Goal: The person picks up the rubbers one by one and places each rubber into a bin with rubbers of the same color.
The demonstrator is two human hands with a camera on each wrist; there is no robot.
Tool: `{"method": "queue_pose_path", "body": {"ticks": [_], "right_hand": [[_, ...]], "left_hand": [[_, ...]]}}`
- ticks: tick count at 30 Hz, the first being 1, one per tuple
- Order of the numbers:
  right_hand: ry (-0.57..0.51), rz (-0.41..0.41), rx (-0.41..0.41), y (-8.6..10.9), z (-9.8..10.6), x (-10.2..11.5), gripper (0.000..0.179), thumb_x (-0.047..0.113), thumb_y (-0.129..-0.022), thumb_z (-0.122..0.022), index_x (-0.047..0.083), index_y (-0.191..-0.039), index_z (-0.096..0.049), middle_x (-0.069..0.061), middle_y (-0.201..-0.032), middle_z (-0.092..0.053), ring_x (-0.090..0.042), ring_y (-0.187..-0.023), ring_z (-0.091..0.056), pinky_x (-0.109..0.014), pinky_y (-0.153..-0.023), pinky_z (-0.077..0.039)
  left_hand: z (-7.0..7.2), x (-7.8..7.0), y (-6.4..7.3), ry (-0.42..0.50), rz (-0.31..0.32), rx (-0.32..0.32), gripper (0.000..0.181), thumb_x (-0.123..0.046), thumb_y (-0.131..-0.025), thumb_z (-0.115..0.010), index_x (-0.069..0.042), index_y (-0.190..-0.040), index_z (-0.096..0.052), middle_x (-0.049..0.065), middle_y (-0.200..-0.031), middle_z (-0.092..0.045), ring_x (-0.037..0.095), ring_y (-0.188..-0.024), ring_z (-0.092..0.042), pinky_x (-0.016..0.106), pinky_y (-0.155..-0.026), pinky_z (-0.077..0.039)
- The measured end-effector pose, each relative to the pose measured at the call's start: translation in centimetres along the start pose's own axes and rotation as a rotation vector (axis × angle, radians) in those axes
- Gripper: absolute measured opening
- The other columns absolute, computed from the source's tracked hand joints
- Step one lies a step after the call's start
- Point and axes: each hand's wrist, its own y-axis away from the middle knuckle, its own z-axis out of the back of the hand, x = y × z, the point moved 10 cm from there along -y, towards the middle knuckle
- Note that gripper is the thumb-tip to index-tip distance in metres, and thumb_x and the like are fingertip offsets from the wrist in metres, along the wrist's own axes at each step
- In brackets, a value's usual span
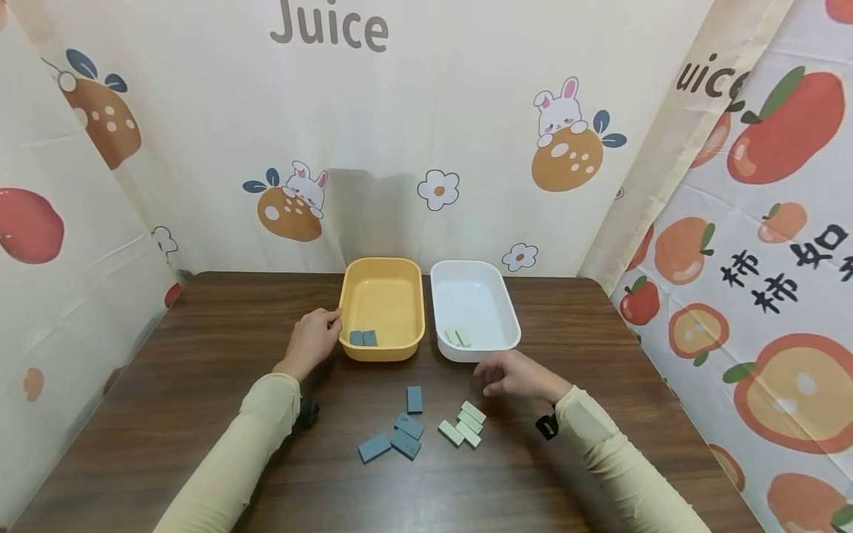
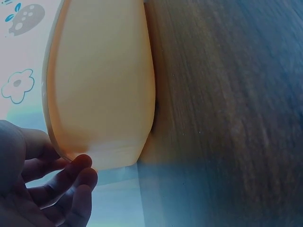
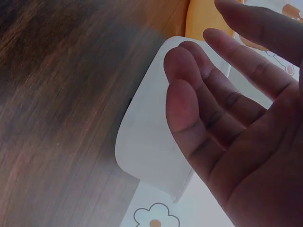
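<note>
At the left rim of a yellow plastic bin (image 1: 383, 296), my left hand (image 1: 313, 342) pinches the edge between thumb and fingers. The left wrist view shows the fingertips (image 2: 80, 163) at the rim's corner. Inside that bin lie two blue-grey blocks (image 1: 363, 338). My right hand (image 1: 523, 376) is just in front of a white bin (image 1: 473, 296), its fingers loosely bent and holding nothing. Two pale green blocks (image 1: 457, 337) lie in the white bin. Nearer on the table are several blue-grey blocks (image 1: 405, 443) and, right of them, several pale green blocks (image 1: 468, 434).
Both bins stand side by side at the back of the dark wooden table (image 1: 520, 474), close to a printed curtain (image 1: 386, 133). More printed cloth hangs along the left and right sides. A dark band (image 1: 548, 426) sits at the right wrist.
</note>
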Motion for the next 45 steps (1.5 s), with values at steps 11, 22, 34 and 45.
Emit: {"method": "queue_pose_path", "body": {"ticks": [11,22,34,45], "right_hand": [[0.086,-0.001,0.1,0.0,-1.8,0.3,0.037,0.007,-0.075,-0.079,0.006,-0.111,-0.07,-0.004,-0.098,-0.066,-0.014,-0.086,-0.06,-0.024,-0.074,-0.049],[0.107,-0.001,0.141,0.3,-3.1,0.9,0.043,0.005,-0.071,-0.08,0.008,-0.112,-0.071,-0.008,-0.096,-0.059,-0.017,-0.082,-0.055,-0.022,-0.07,-0.044],[0.119,-0.014,0.188,0.2,-4.6,0.6,0.055,0.003,-0.07,-0.08,0.018,-0.121,-0.069,-0.002,-0.095,-0.055,-0.012,-0.08,-0.049,-0.021,-0.067,-0.043],[0.182,0.063,0.154,0.2,-4.8,0.9,0.046,0.004,-0.07,-0.078,0.011,-0.115,-0.07,0.0,-0.088,-0.053,-0.008,-0.075,-0.048,-0.02,-0.064,-0.043]], "left_hand": [[0.1,0.0,0.0,0.006,0.004,-0.002,0.035,-0.014,-0.095,-0.055,-0.001,-0.126,-0.064,0.019,-0.095,-0.068,0.022,-0.061,-0.048,0.029,-0.056,-0.038],[0.1,0.1,0.0,0.001,0.007,0.0,0.035,-0.013,-0.095,-0.055,-0.001,-0.126,-0.064,0.018,-0.094,-0.067,0.022,-0.062,-0.048,0.03,-0.057,-0.039],[0.0,0.1,-0.1,0.008,-0.001,0.001,0.035,-0.015,-0.095,-0.055,-0.001,-0.126,-0.064,0.019,-0.095,-0.068,0.022,-0.061,-0.048,0.029,-0.056,-0.039],[-0.1,0.3,0.0,0.016,0.014,0.016,0.036,-0.016,-0.095,-0.054,-0.002,-0.127,-0.063,0.018,-0.095,-0.068,0.022,-0.062,-0.049,0.029,-0.056,-0.039]]}}
